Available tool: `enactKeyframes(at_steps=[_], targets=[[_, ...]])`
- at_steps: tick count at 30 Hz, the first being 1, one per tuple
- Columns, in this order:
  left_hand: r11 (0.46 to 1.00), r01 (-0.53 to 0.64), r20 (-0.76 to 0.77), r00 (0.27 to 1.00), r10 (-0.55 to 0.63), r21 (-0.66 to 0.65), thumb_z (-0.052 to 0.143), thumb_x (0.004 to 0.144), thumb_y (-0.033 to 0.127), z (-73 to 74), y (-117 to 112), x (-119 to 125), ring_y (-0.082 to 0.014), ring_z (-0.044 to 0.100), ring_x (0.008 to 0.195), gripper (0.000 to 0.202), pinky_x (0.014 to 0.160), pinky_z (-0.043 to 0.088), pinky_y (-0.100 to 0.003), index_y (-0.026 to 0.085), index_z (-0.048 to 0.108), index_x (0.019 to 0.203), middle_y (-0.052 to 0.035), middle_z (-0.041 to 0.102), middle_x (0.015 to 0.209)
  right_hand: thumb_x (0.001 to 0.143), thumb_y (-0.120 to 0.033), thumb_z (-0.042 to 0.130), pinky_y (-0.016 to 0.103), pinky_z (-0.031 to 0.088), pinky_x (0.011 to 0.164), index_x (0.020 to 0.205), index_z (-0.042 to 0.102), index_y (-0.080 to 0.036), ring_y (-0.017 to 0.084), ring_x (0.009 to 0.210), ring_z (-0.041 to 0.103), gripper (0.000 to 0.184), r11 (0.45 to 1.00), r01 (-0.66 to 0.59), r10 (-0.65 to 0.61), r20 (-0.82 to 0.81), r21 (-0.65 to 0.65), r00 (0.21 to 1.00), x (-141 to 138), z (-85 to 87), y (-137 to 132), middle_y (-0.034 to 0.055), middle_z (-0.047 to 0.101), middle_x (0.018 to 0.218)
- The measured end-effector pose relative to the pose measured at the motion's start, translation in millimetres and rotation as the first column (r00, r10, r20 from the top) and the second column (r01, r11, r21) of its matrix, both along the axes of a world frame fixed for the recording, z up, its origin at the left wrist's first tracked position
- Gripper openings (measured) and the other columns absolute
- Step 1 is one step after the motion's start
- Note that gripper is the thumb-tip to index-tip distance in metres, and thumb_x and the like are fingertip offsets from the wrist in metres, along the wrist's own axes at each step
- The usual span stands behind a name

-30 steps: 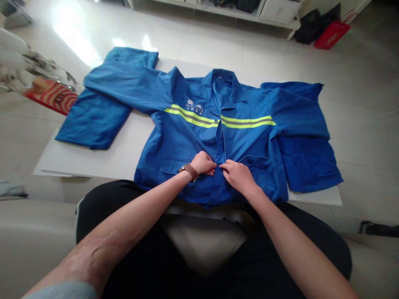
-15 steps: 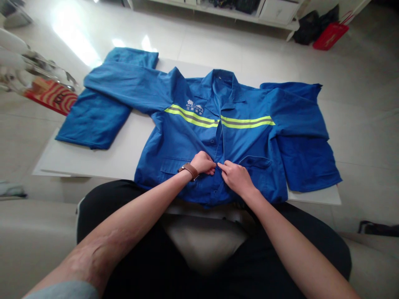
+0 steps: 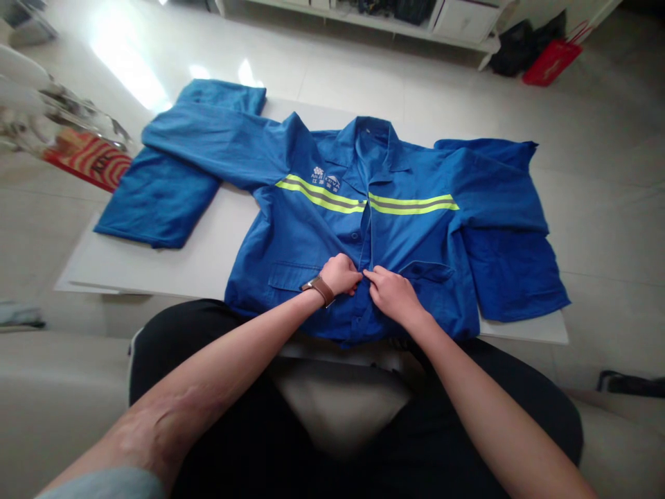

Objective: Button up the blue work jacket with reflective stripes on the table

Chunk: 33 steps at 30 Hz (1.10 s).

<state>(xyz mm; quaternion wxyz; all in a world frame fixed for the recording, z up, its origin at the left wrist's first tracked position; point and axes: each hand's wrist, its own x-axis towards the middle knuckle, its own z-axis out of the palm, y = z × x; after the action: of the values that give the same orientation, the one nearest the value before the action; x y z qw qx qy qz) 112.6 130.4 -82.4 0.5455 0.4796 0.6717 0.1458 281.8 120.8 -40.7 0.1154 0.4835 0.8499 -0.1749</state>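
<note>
A blue work jacket (image 3: 306,222) with a yellow and grey reflective stripe lies front up, its collar pointing away from me. Both hands meet at its front opening, below the stripe. My left hand (image 3: 341,274), with a brown-strapped watch (image 3: 319,290) at the wrist, is closed in a pinch on the left edge of the opening. Across from it, my right hand (image 3: 391,291) pinches the other edge, its fingertips almost touching the left ones. Whatever button lies between the fingertips is hidden. A button (image 3: 355,235) shows higher up on the placket.
The jacket rests on a white table (image 3: 156,270) above my knees. Folded blue cloth (image 3: 161,201) lies at the left, partly under a sleeve, and more blue cloth (image 3: 517,274) at the right. A red patterned box (image 3: 86,158) stands beyond the left edge. A white cabinet (image 3: 462,21) is at the back.
My left hand has shifted very slightly to the right, nearer my right fingertips. Both hands keep their pinch at the jacket's opening, and the jacket lies nearly as before.
</note>
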Motion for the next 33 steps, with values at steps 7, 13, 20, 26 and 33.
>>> enactKeyframes(at_steps=[7, 13, 20, 26, 33], targets=[[0.999, 0.036, -0.004, 0.999, -0.036, -0.011, 0.063, 0.085, 0.024, -4.3, -2, 0, -0.0149, 0.071, 0.058, 0.010, 0.057, 0.054, -0.021, 0.018, 0.065, 0.077, -0.0034, 0.074, 0.065, 0.101, -0.025, 0.042, 0.029, 0.052, 0.084, 0.127, 0.072, -0.026, 0.022, 0.102, 0.069, 0.040, 1.000, 0.012, -0.012, 0.026, 0.002, 1.000, -1, 5.5, 2, 0.0078, 0.068, 0.119], [0.996, 0.077, -0.078, 0.994, -0.074, 0.033, 0.056, 0.087, 0.025, -7.1, -3, 1, -0.0158, 0.071, 0.057, 0.017, 0.058, 0.054, -0.023, 0.019, 0.065, 0.074, -0.0040, 0.074, 0.064, 0.102, -0.025, 0.040, 0.029, 0.049, 0.073, 0.129, 0.070, -0.027, 0.022, 0.097, 0.069, 0.041, 0.995, -0.100, 0.098, 0.096, 0.014, 0.990, -1, 13.0, 0, 0.0095, 0.065, 0.116], [0.994, 0.109, 0.038, 0.993, -0.108, -0.007, 0.056, 0.086, 0.021, 2.7, 1, -3, -0.0161, 0.070, 0.055, 0.018, 0.055, 0.054, -0.023, 0.018, 0.062, 0.069, -0.0035, 0.072, 0.061, 0.096, -0.021, 0.044, 0.030, 0.050, 0.083, 0.124, 0.072, -0.025, 0.022, 0.099, 0.069, 0.040, 1.000, 0.024, -0.023, -0.069, 0.006, 0.997, 2, 10.5, 2, 0.0069, 0.070, 0.118], [0.967, 0.207, 0.235, 0.957, -0.168, -0.150, 0.056, 0.085, 0.016, 17.7, -3, -14, -0.0149, 0.068, 0.052, 0.019, 0.052, 0.052, -0.023, 0.016, 0.062, 0.067, -0.0027, 0.070, 0.058, 0.080, -0.016, 0.055, 0.026, 0.049, 0.080, 0.101, 0.079, -0.021, 0.018, 0.086, 0.070, 0.031, 0.987, 0.078, -0.120, -0.331, -0.137, 0.936, 3, 12.1, 3, 0.0022, 0.078, 0.092], [0.889, 0.349, -0.250, 0.927, -0.280, 0.298, 0.064, 0.086, 0.027, 20.9, -20, -19, -0.0184, 0.071, 0.078, 0.008, 0.074, 0.055, -0.029, 0.021, 0.070, 0.083, -0.0032, 0.075, 0.080, 0.090, -0.026, 0.056, 0.027, 0.049, 0.083, 0.099, 0.077, -0.025, 0.018, 0.090, 0.070, 0.023, 0.979, 0.184, -0.198, -0.230, -0.084, 0.953, 4, 8.7, 1, 0.0023, 0.076, 0.100]])
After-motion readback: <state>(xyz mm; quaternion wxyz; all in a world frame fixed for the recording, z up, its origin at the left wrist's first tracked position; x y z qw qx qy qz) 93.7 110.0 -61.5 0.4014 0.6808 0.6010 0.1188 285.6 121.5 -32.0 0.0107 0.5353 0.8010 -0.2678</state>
